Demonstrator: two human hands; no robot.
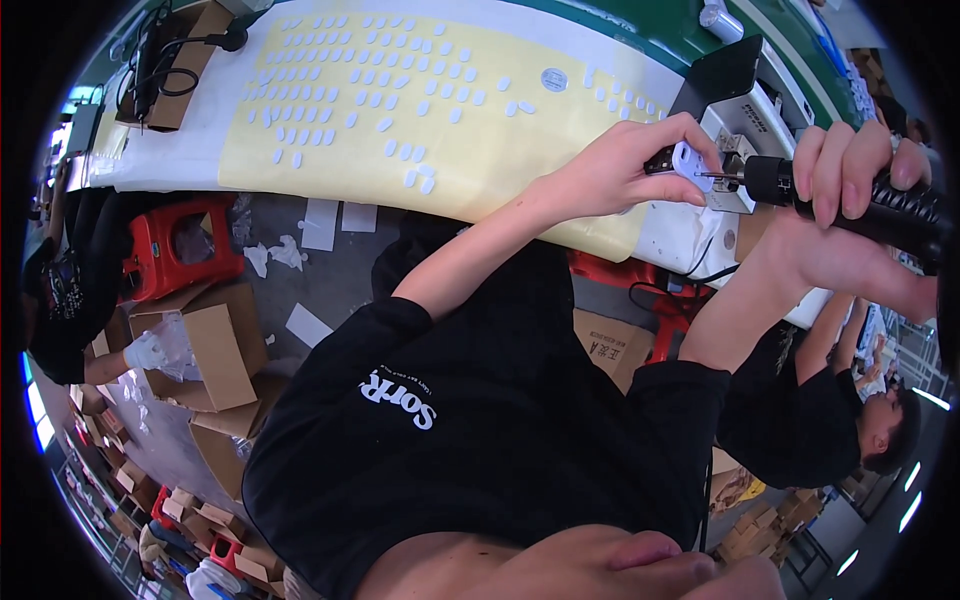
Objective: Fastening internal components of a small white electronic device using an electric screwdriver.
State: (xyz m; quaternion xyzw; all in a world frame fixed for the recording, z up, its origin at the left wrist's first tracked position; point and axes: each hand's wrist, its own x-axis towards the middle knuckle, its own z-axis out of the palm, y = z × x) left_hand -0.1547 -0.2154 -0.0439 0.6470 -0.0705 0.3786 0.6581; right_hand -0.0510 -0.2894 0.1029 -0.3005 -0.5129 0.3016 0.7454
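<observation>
My left hand (640, 168) pinches a small white-and-black plastic device (688, 162) between thumb and fingers, above the right end of the table. Wrapped in my right hand (850, 170) is a black electric screwdriver (770, 181), held nearly level. Its thin bit points left and reaches the white face of the device; whether it sits in a screw cannot be made out. Just behind the bit stands a white box-shaped machine (742, 118) with a metal front part. Many small white oval pieces (375, 98) lie in loose rows on the yellow sheet (500, 165).
A cardboard box (190, 95) with black cables and an adapter stands at the table's far left. A round grey disc (554, 79) lies on the sheet. Below are a red stool (185, 245) and open cartons (225, 345). Other people sit at left and right.
</observation>
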